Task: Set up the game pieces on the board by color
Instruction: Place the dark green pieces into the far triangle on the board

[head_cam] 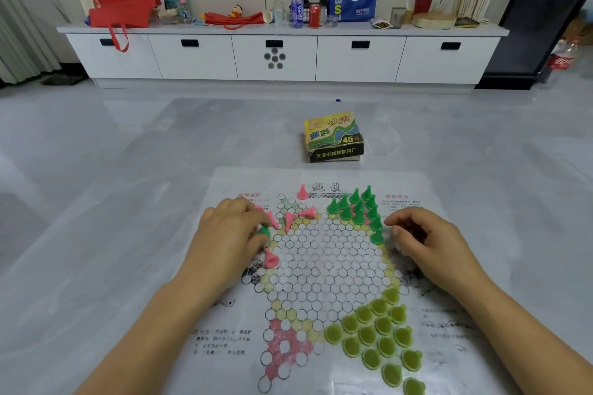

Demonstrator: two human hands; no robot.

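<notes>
A paper Chinese-checkers board [321, 266] lies on the floor in front of me. Several dark green cone pieces [356, 208] stand grouped in its upper right corner. Several light green pieces [375, 337] fill the lower right corner. Pink pieces [290, 220] lie scattered and tipped at the upper left; one pink piece [301, 192] stands upright near the top. My left hand [231, 234] pinches a dark green piece [263, 230] at the board's left side. My right hand [426, 240] hovers with curled fingers beside the green group; it holds nothing I can see.
The game's cardboard box [333, 136] sits on the floor beyond the board. A long white cabinet [276, 54] with bags, bottles and a can runs along the far wall. A cola bottle [560, 58] stands at the right by a dark cabinet.
</notes>
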